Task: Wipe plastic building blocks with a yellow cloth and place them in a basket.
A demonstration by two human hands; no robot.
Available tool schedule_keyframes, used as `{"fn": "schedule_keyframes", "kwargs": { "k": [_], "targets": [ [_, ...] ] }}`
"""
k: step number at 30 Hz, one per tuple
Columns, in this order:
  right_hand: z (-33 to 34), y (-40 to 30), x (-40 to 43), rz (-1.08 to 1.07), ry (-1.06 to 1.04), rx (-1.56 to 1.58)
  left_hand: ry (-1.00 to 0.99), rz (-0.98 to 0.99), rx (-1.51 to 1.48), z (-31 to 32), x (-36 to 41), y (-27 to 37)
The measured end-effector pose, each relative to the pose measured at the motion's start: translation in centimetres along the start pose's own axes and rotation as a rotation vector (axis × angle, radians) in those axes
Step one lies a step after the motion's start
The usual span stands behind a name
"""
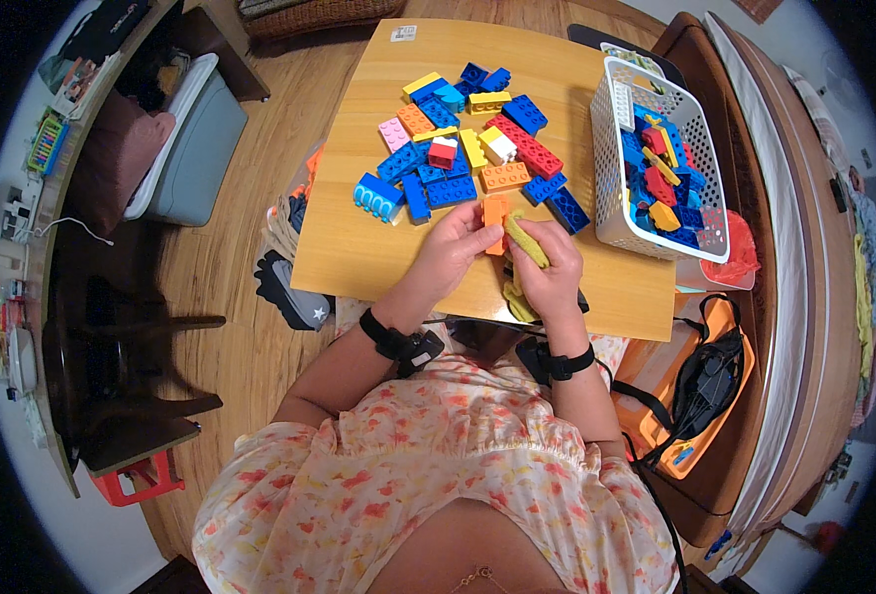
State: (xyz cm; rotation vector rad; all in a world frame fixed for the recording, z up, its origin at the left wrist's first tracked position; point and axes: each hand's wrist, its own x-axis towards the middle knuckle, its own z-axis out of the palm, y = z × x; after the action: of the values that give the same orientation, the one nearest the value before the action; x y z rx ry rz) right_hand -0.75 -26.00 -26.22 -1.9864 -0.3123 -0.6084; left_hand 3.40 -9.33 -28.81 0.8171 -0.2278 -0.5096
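Note:
Between the thumb and fingers of my left hand (452,245) is an orange toy building brick (494,223), held above the near part of the wooden table (378,271). My right hand (553,260) grips a yellow-green cloth (528,246), bunched against the brick's right side; its loose end hangs down at the table's front edge. Just beyond my hands lies a loose group of bricks, among them an orange brick (504,177), a blue brick (451,191), a long red brick (525,145) and a pink brick (393,135).
A white perforated plastic basket (608,215) full of bricks stands on the table's right side. Below it are an orange container (646,405) with a black bag (709,386) and a red plastic bag (735,249). A dark wooden chair (133,364) and a grey-blue storage bin (200,148) are at left.

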Motion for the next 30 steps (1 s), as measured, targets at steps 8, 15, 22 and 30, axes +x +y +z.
{"fn": "schedule_keyframes", "kwargs": {
  "k": [8,15,22,30],
  "targets": [
    [0.1,0.1,0.1,-0.083,0.097,0.040,-0.018,0.128,0.359,1.1,-0.2,-0.5],
    [0.5,-0.1,0.2,-0.081,0.016,-0.013,0.094,0.122,0.670,0.8,-0.6,-0.1],
    [0.0,-0.7,0.2,-0.126,-0.154,-0.007,0.320,-0.004,0.391,1.2,-0.5,0.3],
    [-0.4,-1.3,0.4,-0.230,-0.272,0.035,0.336,0.143,0.197,0.8,0.2,-0.2]
  ]
}}
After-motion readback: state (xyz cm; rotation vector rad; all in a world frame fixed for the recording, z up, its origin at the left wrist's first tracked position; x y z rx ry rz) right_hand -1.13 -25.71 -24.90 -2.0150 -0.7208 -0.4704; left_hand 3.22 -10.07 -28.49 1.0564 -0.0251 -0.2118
